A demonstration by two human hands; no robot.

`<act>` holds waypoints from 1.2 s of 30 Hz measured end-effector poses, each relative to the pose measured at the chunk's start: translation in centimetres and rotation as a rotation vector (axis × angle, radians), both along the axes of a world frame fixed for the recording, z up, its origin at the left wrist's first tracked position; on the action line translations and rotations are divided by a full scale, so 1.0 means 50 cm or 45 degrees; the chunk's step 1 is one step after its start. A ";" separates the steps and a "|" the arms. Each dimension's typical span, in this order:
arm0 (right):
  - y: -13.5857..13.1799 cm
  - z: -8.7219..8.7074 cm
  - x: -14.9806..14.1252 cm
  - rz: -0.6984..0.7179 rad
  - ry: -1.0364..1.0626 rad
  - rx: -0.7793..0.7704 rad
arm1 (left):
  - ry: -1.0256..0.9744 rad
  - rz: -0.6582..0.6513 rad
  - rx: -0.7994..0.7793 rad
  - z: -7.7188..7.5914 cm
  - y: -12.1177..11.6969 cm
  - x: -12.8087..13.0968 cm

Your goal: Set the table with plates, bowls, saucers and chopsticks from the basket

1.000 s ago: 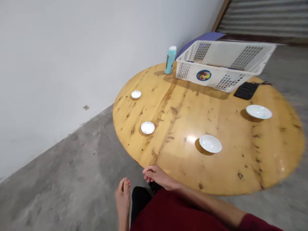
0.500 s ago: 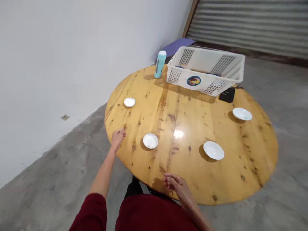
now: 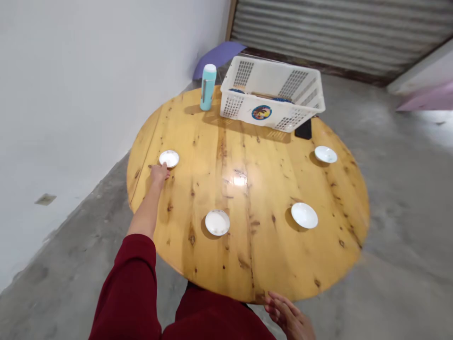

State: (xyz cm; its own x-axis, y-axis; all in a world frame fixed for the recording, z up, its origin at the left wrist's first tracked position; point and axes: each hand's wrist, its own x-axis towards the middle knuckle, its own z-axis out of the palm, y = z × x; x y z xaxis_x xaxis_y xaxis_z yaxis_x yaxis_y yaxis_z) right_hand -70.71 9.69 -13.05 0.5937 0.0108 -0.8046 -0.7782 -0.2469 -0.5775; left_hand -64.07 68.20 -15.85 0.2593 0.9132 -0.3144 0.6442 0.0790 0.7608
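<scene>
My left hand (image 3: 160, 174) reaches over the left part of the round wooden table (image 3: 262, 264). Its fingertips meet the near rim of a small white dish (image 3: 170, 158), which lies flat; the fingers look apart, not closed round it. Low in the view, my right hand (image 3: 288, 314) hangs at the table's front edge, fingers loosely bent and apart, holding nothing. Nearer to me is a second small white dish (image 3: 217, 222). On the right side are a white bowl (image 3: 304, 215) and, farther back, another white bowl (image 3: 325, 154).
A white plastic basket (image 3: 244, 111) stands at the table's back, with a light-blue bottle (image 3: 208, 87) to its left and a black phone (image 3: 303, 129) by its right corner. Behind is a purple umbrella (image 3: 219, 55). A white wall (image 3: 88, 85) runs along the left.
My left hand has moved forward from the table's left edge to the far-left dish. My right hand has drawn back toward the front edge. The view has turned to the right.
</scene>
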 end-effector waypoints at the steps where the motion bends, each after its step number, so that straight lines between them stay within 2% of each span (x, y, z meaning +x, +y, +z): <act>1: 0.008 0.006 -0.002 -0.030 -0.008 -0.007 | -0.012 0.016 -0.019 0.000 0.009 0.011; 6: 0.069 0.040 0.002 -0.106 -0.056 -0.015 | -0.005 0.015 -0.041 -0.009 0.025 0.029; 9: 0.105 0.040 0.018 -0.054 -0.076 -0.005 | -0.056 -0.065 -0.044 -0.014 -0.006 0.016; 12: 0.145 0.027 0.046 0.036 -0.147 0.022 | -0.098 -0.238 -0.074 0.003 -0.080 -0.017; 15: 0.201 0.019 0.089 0.141 -0.258 0.061 | -0.146 -0.553 -0.096 0.037 -0.180 -0.061; 18: 0.271 0.023 0.139 0.277 -0.405 0.102 | -0.066 -0.780 -0.098 0.064 -0.277 -0.095; 23: 0.360 0.025 0.182 0.521 -0.621 0.124 | 0.111 -1.000 0.122 0.078 -0.390 -0.117; 26: 0.368 0.012 0.176 0.622 -0.752 0.096 | 0.200 -1.065 0.148 0.079 -0.436 -0.126; 30: 0.346 -0.008 0.159 0.729 -0.856 -0.048 | 0.321 -1.141 0.143 0.072 -0.479 -0.139; 33: 0.338 -0.019 0.158 0.837 -0.918 -0.240 | 0.427 -1.204 0.136 0.062 -0.493 -0.139; 36: 0.346 -0.030 0.166 0.984 -0.987 -0.366 | 0.548 -1.195 0.155 0.056 -0.492 -0.129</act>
